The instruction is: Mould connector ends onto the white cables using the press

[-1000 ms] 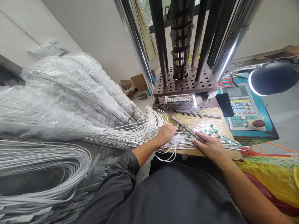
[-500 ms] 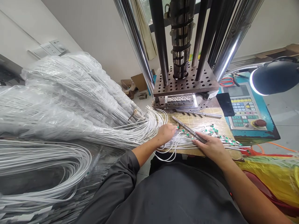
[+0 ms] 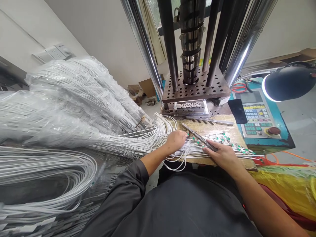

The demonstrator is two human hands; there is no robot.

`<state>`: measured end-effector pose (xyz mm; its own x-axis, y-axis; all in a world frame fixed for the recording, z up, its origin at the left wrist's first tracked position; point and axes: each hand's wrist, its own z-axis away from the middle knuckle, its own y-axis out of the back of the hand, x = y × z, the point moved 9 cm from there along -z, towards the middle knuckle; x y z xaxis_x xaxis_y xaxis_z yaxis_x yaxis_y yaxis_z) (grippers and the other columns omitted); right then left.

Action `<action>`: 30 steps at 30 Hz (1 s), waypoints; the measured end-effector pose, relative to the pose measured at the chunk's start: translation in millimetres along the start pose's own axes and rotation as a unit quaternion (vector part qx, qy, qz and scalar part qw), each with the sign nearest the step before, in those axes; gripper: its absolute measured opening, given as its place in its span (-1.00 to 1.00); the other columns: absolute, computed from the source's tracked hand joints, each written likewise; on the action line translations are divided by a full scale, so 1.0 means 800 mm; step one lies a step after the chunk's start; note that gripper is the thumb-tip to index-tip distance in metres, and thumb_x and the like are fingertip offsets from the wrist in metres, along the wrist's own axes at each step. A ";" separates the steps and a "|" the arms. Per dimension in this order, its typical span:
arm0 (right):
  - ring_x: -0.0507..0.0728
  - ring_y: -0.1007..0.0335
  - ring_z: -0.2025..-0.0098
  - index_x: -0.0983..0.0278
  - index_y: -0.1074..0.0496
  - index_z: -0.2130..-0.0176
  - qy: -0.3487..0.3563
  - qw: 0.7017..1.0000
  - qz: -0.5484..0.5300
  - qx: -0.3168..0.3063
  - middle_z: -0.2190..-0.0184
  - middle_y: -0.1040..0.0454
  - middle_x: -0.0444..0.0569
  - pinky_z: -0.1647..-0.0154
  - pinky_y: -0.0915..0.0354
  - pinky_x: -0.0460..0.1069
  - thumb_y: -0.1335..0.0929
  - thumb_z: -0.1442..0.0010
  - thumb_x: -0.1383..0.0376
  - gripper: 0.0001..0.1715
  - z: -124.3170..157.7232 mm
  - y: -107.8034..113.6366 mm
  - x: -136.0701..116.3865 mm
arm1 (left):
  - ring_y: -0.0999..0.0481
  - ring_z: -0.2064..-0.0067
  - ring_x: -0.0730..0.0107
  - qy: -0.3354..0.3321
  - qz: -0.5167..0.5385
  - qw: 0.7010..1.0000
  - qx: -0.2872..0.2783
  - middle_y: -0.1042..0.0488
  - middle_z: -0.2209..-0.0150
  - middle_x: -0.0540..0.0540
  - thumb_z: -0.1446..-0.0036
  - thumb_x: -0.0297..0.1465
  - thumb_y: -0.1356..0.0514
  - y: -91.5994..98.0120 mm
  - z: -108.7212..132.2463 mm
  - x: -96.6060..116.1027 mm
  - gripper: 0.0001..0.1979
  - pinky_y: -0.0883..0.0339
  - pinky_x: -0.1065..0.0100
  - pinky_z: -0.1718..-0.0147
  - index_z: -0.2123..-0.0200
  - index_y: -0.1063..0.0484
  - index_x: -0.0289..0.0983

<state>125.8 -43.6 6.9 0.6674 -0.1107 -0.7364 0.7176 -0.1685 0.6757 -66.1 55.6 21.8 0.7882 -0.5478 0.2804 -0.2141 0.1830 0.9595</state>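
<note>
Your right hand (image 3: 225,156) gripped the bar (image 3: 197,135) by its near end, above the cables (image 3: 148,144) on the board (image 3: 236,132), while your left hand (image 3: 175,141) curled beside its far end, its hold unclear.

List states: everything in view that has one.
Lamp: lit
Perforated press plate: raised, gap beneath
Metal bar: held, slanted
Second bar: set down
Panel screen: looks blank
Cable bundles: bagged
Green-tipped cables: spread out
Left hand: by bar, grip unclear
Right hand: closed on bar
</note>
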 end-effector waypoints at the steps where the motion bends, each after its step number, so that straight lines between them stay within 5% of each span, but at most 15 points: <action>1: 0.31 -0.62 0.03 0.16 -0.63 -0.03 0.002 1.000 0.000 0.001 0.09 -0.66 -0.04 -0.14 -0.47 0.15 -0.43 -0.11 -0.04 -0.43 0.000 0.001 -0.001 | -0.54 0.19 0.23 -0.002 -0.010 1.000 0.007 -0.54 0.26 -0.13 -0.42 -0.25 -0.01 0.004 -0.001 0.002 -0.62 -0.42 0.26 0.13 0.19 -0.62 -0.21; 4: 0.32 -0.61 0.01 0.16 -0.64 -0.02 0.000 1.000 0.005 -0.003 0.10 -0.67 -0.04 -0.10 -0.49 0.14 -0.44 -0.10 -0.02 -0.44 -0.002 0.002 -0.001 | -0.52 0.07 0.18 -0.034 0.008 0.999 0.040 -0.51 0.15 -0.17 -0.33 -0.22 -0.17 0.019 -0.008 0.009 -0.72 -0.42 0.23 0.00 0.09 -0.59 -0.25; 12: 0.32 -0.60 -0.01 0.19 -0.62 -0.04 -0.005 1.000 0.012 -0.015 0.09 -0.66 -0.02 -0.09 -0.49 0.14 -0.43 -0.11 -0.02 -0.42 -0.004 0.003 0.000 | -0.23 -0.36 -0.06 -0.147 0.089 0.985 0.014 -0.30 -0.31 -0.35 -0.20 -0.09 -0.30 0.020 -0.026 0.022 -0.42 -0.14 -0.04 -0.34 -0.17 -0.47 -0.31; 18: 0.30 -0.61 0.02 0.14 -0.64 0.00 -0.001 1.000 0.002 -0.002 0.10 -0.67 -0.06 -0.13 -0.47 0.13 -0.44 -0.09 -0.02 -0.46 -0.004 0.005 0.001 | -0.23 -0.39 -0.04 -0.189 0.099 0.977 -0.023 -0.30 -0.33 -0.35 -0.19 -0.14 -0.29 0.004 -0.025 0.034 -0.40 -0.12 -0.05 -0.36 -0.23 -0.41 -0.30; 25: 0.33 -0.57 -0.06 0.25 -0.61 -0.07 -0.018 0.999 0.011 -0.032 0.04 -0.64 0.03 -0.17 -0.44 0.13 -0.41 -0.10 -0.06 -0.33 -0.006 0.001 0.000 | -0.40 -0.24 0.04 -0.208 0.105 0.972 0.001 -0.49 -0.15 -0.30 -0.18 -0.20 -0.29 0.013 -0.034 0.035 -0.50 -0.25 0.03 -0.28 -0.12 -0.49 -0.33; 30: 0.33 -0.60 0.00 0.18 -0.61 -0.07 -0.008 0.998 0.039 -0.040 0.09 -0.66 -0.02 -0.10 -0.48 0.13 -0.41 -0.11 -0.05 -0.38 -0.013 0.009 -0.002 | -0.41 -0.22 0.04 -0.219 0.108 0.969 -0.032 -0.48 -0.15 -0.28 -0.15 -0.14 -0.32 0.008 -0.044 0.030 -0.45 -0.24 0.03 -0.27 -0.14 -0.49 -0.29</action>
<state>131.7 -34.6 13.4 0.7186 -0.1353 -0.6822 0.6783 -0.0801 0.7304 -28.5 72.5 33.4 0.4059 -0.7819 0.4732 -0.2994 0.3754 0.8772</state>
